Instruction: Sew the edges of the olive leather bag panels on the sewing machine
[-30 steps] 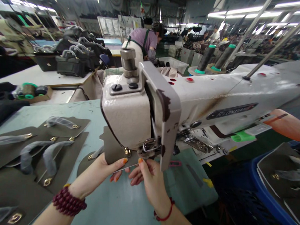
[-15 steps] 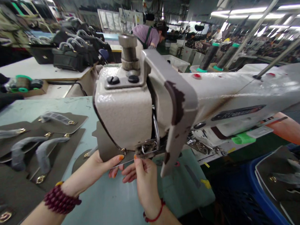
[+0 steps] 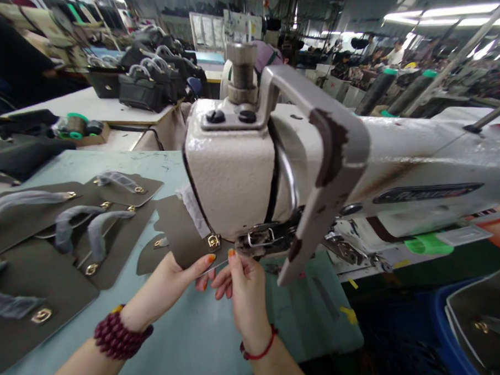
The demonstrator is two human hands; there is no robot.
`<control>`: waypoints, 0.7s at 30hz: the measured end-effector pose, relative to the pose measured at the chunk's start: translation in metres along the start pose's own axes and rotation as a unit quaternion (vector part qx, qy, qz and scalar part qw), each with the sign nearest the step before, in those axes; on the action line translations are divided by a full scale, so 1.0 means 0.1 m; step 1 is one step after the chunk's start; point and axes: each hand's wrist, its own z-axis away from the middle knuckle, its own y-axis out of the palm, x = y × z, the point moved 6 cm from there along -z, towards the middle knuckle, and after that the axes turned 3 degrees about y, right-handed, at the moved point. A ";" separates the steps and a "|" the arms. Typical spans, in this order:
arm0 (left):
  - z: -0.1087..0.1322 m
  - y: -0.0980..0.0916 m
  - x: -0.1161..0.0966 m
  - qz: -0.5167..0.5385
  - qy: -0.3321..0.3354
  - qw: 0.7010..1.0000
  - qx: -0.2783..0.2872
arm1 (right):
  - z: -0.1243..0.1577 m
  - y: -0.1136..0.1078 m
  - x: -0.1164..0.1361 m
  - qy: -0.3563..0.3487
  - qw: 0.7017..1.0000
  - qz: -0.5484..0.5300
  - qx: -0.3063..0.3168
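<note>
My left hand (image 3: pixel 177 279) grips the near edge of a dark olive leather panel (image 3: pixel 178 230) with a gold buckle (image 3: pixel 213 241), thumb on top. The panel runs under the head of a white sewing machine (image 3: pixel 232 166). My right hand (image 3: pixel 242 284) pinches the same panel's edge just right of the buckle, close to the presser foot (image 3: pixel 260 238). A wrapped handle on the panel is partly hidden behind the machine head.
Several similar olive panels (image 3: pixel 49 240) with wrapped handles and gold buckles lie on the pale green table (image 3: pixel 186 345) at left. Thread spools (image 3: pixel 75 126) and finished dark bags (image 3: pixel 146 87) sit farther back. A blue bin (image 3: pixel 459 333) with more panels stands at lower right.
Both hands kept their hold on the panel under the machine. The view shifted so the machine head and hands now appear farther right, and the buckle shows more clearly.
</note>
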 end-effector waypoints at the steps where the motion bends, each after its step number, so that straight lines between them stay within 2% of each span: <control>1: 0.03 0.03 -0.02 0.010 0.004 1.000 -0.012 | 0.01 0.00 0.00 0.003 1.000 -0.006 0.003; 9: 0.29 0.34 -0.04 0.036 -0.018 0.991 -0.126 | 0.05 -0.10 0.06 0.006 0.999 -0.021 0.028; 17: 0.45 0.68 -0.05 0.055 -0.033 0.965 -0.254 | 0.06 -0.18 0.18 0.019 0.988 -0.017 0.149; 19: 0.50 0.82 -0.02 0.077 -0.058 0.955 -0.280 | 0.05 -0.24 0.17 0.040 0.985 -0.010 0.167; 21: 0.54 0.98 0.04 0.093 -0.112 0.947 -0.288 | 0.02 -0.33 0.16 0.044 0.986 0.022 0.161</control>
